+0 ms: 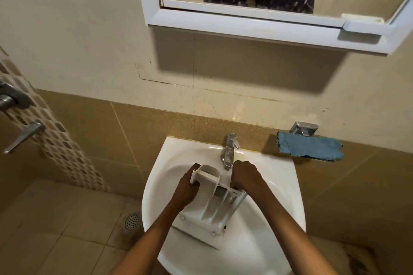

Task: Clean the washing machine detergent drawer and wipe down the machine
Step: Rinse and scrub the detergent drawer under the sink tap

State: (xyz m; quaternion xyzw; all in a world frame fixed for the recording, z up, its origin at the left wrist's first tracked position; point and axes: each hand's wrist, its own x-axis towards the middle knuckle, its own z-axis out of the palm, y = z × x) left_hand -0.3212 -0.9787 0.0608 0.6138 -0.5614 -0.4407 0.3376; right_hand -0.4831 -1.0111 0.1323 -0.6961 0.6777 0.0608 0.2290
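A white plastic detergent drawer (214, 205) with several compartments lies tilted in the white wash basin (277, 225), its front panel toward me and its far end under the chrome tap (229, 152). My left hand (187, 187) grips the drawer's far left corner. My right hand (244, 176) grips its far right edge, just below the tap's spout. A blue cloth (309, 147) lies spread on a small wall shelf to the right of the tap, apart from both hands.
A white-framed mirror cabinet (257, 27) hangs on the wall above the basin. A metal door handle (21, 136) sticks out at the far left. A round floor drain (133, 221) sits left of the basin on the tiled floor.
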